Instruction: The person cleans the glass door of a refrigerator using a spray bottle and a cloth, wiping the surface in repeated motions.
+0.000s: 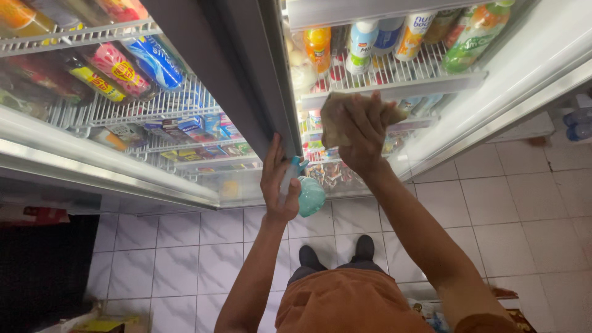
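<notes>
My right hand (364, 132) presses a brown cloth (336, 117) against the front edge of a white wire shelf (431, 83) inside an open glass-door fridge. My left hand (279, 185) grips the edge of the grey fridge door frame (271, 80) and also holds a teal spray bottle (310, 196) that hangs below the hand. Drink bottles (364, 40) stand on the shelf just above the cloth.
A second fridge section on the left holds packaged drinks and cartons on wire shelves (154, 105). White tiled floor (505, 191) lies below, with my dark shoes (364, 246) on it. A dark mat (43, 265) sits at lower left, boxes at the bottom edge.
</notes>
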